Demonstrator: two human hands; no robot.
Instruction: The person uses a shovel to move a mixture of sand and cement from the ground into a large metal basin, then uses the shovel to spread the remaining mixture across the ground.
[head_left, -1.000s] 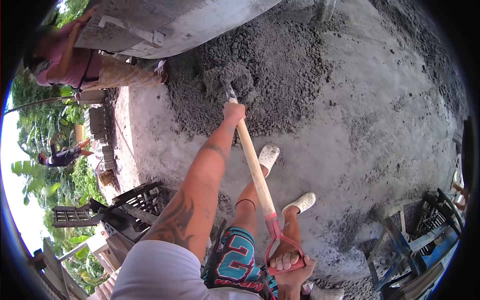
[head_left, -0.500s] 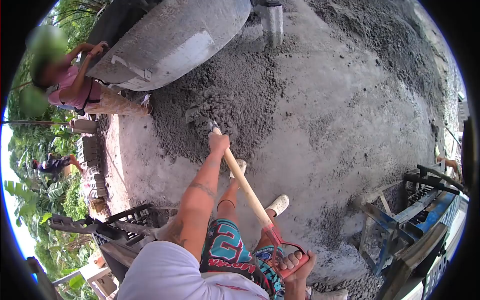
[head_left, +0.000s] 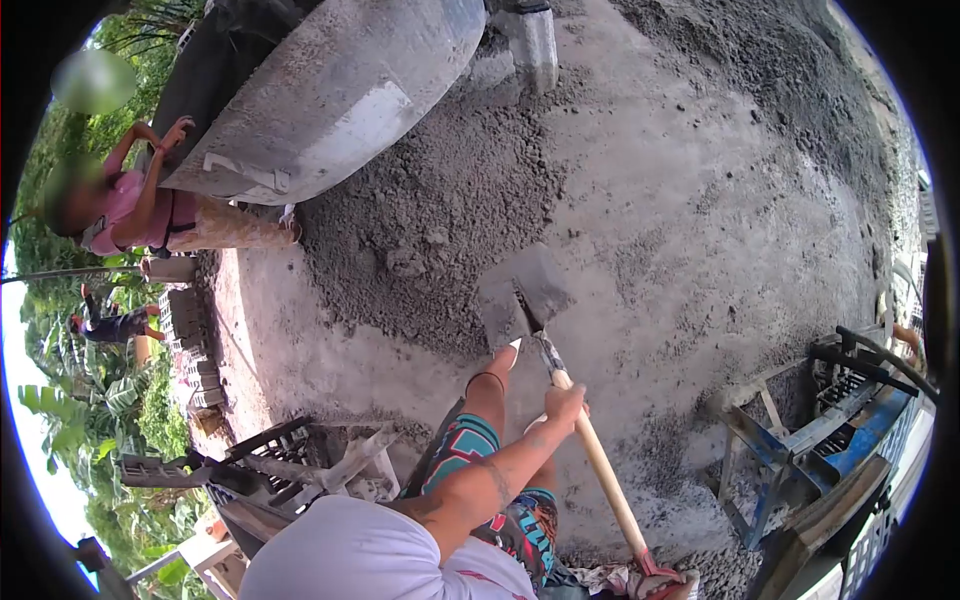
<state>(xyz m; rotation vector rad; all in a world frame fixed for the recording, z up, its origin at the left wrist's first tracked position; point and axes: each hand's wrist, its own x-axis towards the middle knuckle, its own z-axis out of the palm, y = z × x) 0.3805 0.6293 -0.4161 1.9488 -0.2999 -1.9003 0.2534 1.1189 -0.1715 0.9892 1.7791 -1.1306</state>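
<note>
My left hand [head_left: 566, 403] is wrapped round the wooden shaft of a shovel [head_left: 605, 468], a little above the blade. At the bottom edge of the view, my right hand [head_left: 684, 586] is closed on the shovel's red handle and partly cut off. The grey metal shovel blade [head_left: 545, 285] hangs over the right edge of a pile of wet grey concrete mix [head_left: 420, 240], near my feet. No heap of mix shows on the blade.
A large mixer drum [head_left: 340, 110] tilts over the pile, a person in a pink shirt [head_left: 130, 210] beside it. Metal block-mould frames stand at right [head_left: 820, 420] and lower left [head_left: 300, 465]. Hollow blocks [head_left: 182, 318] are stacked at left; a dark heap [head_left: 770, 80] lies far right.
The shovel blade has come out of the pile and swung right and towards me. Both hands moved right and down with the shovel. The pink-shirted person shifted slightly.
</note>
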